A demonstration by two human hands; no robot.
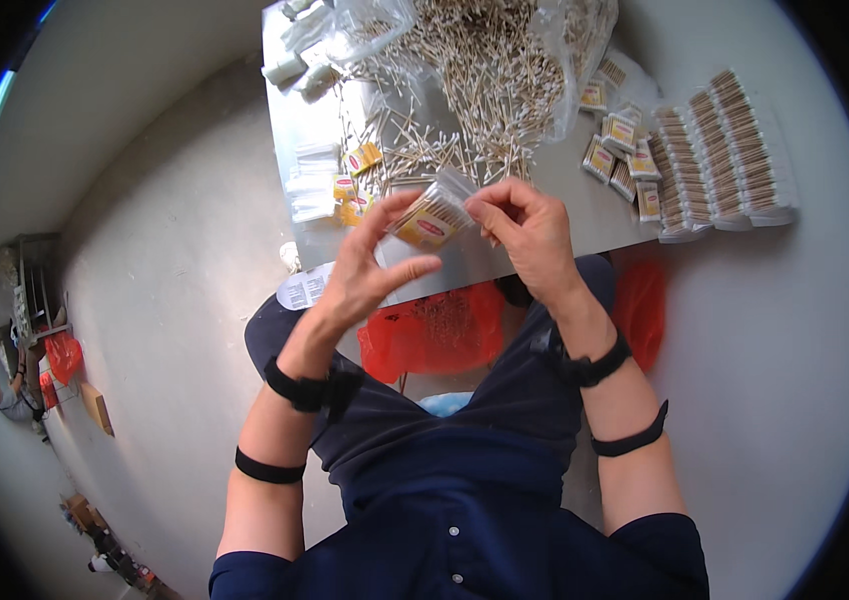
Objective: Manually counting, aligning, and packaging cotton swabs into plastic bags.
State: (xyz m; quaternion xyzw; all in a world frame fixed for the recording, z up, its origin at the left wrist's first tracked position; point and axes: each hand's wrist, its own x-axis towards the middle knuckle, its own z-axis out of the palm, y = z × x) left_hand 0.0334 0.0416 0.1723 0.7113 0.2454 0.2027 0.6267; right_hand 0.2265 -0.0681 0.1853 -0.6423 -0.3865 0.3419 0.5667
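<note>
A small clear bag of cotton swabs (432, 213) with a yellow label card is tilted above the table's near edge. My left hand (357, 265) supports it from the left, index finger along its side and thumb apart below; the other fingers are partly hidden behind the bag. At the bag's upper right corner, the thumb and index finger of my right hand (530, 235) pinch the plastic edge. Just beyond the bag, loose cotton swabs (430, 155) lie scattered, with yellow label cards (363, 158) to their left.
A big heap of cotton swabs (490, 60) with clear plastic covers the far table (585, 215). Stacked empty clear bags (315, 190) lie left. Filled small packs (625, 140) and long rows of bagged swabs (715, 150) stand right. A red plastic bag (435, 335) hangs below the table edge.
</note>
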